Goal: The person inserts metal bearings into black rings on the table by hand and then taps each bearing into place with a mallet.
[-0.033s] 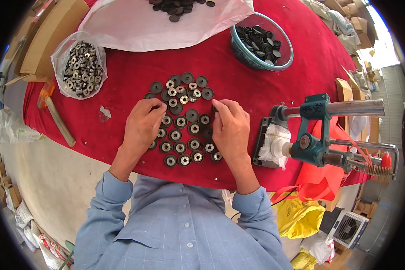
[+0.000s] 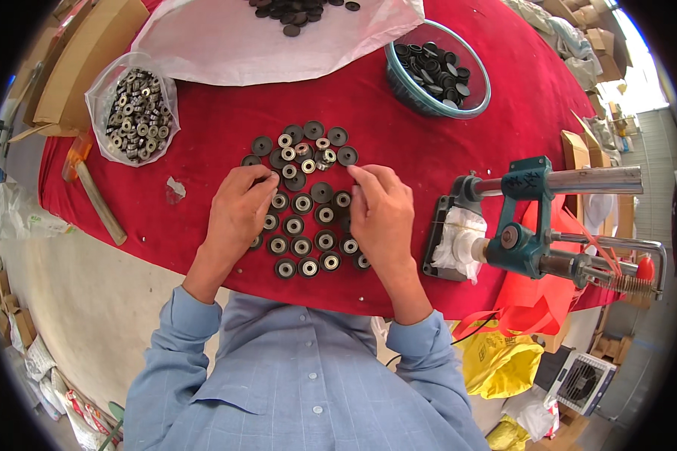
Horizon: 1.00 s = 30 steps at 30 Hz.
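Crowded discs and loose rings leave the hands little room

Nearest the body, black round discs with silver metal bearings set in them [image 2: 301, 246] sit in close rows between the wrists; a sideways sweep of the right hand [image 2: 382, 214] could push the outermost one, partly hidden beside it, out of line. Beyond them, small bare silver metal rings [image 2: 285, 140] lie on or against flat black round discs [image 2: 338, 136], a few seemingly tilted; a careless brush could set one rolling over the red cloth-covered desk [image 2: 444, 150].

The filled rows lie between the two hands, mostly on the body side of the fingertips. The left hand [image 2: 237, 203] has its thumb and forefinger bent close together; the right's fingers curl inward opposite. Whether either pair has hold of anything, or how wide each gap is, I cannot tell. The bare rings lie farther off, the nearest just beside the left fingertips.
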{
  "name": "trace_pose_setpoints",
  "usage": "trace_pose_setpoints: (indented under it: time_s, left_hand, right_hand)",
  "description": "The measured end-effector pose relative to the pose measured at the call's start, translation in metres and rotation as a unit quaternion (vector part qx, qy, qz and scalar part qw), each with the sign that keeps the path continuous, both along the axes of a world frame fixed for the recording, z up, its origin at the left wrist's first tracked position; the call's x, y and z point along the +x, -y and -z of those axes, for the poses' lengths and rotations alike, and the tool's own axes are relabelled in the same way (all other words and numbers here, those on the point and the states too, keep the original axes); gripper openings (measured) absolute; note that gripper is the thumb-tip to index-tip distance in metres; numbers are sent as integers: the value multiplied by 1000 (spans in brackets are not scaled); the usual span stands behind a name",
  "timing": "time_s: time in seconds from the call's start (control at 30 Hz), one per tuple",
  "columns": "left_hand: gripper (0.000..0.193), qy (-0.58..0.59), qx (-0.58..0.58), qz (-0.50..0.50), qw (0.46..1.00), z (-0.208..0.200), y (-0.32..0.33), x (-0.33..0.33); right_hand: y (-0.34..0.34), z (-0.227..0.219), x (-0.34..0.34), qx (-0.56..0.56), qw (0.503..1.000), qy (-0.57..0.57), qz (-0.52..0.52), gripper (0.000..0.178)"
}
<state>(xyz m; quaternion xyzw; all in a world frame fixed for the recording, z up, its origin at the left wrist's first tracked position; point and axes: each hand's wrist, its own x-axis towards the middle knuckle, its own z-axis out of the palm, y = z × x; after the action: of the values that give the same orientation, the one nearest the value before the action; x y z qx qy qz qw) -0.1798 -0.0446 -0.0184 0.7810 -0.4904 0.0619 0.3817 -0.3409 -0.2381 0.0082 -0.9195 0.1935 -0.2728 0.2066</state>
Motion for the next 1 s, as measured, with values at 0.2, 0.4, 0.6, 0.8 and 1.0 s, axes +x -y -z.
trace_pose_setpoints:
  time_s: [0.2,0.4,0.6,0.8,1.0]
  left_hand:
    - [36,35,64,15,997,-10,-15,-7]
    - [38,66,110,11,992,-13,-21,-10]
    - [36,49,90,13,995,-9,-23,-6]
    - [34,88,131,9,987,-9,-13,-5]
    - [44,100,135,-19,985,-4,-22,-20]
  right_hand:
    - [-28,2,41,17,999,21,-37,29]
    - [-41,15,65,-29,999,-31,-32,35]
    - [-39,20,70,-29,999,0,-35,26]
    - [-32,10,53,25,999,2,-41,28]
    - [-42,17,50,-10,997,12,-76,25]
